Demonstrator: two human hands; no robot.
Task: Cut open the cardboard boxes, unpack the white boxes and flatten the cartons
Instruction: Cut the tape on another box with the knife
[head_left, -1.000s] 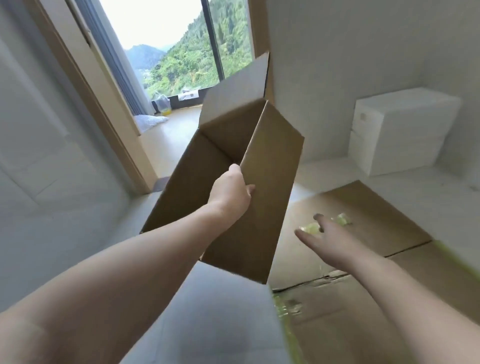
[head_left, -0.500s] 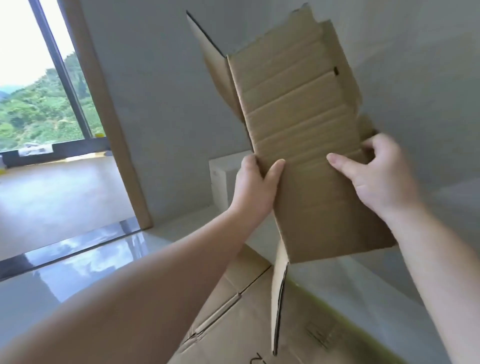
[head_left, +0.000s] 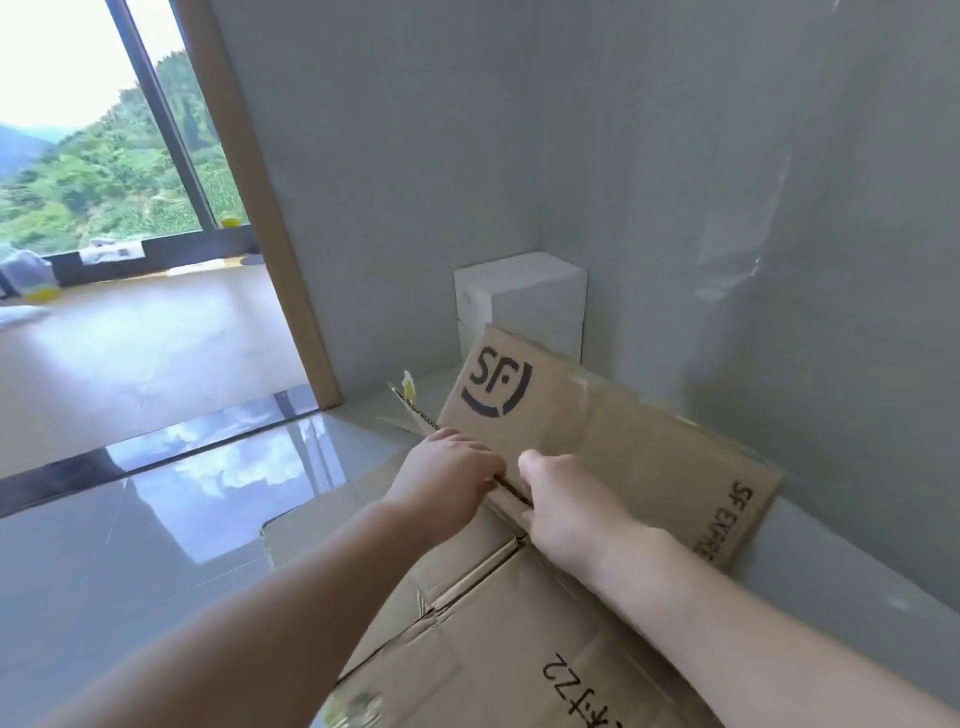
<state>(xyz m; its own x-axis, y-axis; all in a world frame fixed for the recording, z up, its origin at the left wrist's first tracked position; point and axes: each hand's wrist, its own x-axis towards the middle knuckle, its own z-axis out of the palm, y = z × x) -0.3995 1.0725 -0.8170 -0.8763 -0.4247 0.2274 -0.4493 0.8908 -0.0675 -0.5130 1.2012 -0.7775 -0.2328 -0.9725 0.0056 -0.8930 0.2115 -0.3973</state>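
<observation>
Nearest me, a flattened carton (head_left: 498, 649) lies on the glossy tiled floor (head_left: 130, 561), its near end cut off by the lower edge of view. Handwritten black marks, "Z2" and more, run off the bottom; I can't read the rest. A patch of yellowish tape near its low left corner is blurred.

Both my forearms reach forward over it. My left hand (head_left: 447, 480) curls its fingers over the near edge of a second flattened carton, the SF carton (head_left: 597, 431); the fingertips are hidden behind the board. My right hand (head_left: 569, 506) grips the same edge just beside the left, thumb on top, remaining fingers out of sight underneath. Dark gap of corrugated edge shows between the two hands.

The SF carton sits tilted, far edge propped against the grey wall (head_left: 727, 208), near edge in my hands over the floor carton. Its long axis runs left-far to right-near along the wall. SF logo faces me at the far-left end; "SF EXPRE…" lettering at the right end is partly cut off by my right arm. A flap with a yellow tape scrap (head_left: 409, 387) sticks out at its left.

Beyond, in the corner, stacked white boxes (head_left: 519, 306); the lower one is mostly hidden by the carton. Farthest left, a wood door frame (head_left: 260, 208) and window (head_left: 93, 145) with green hills.
</observation>
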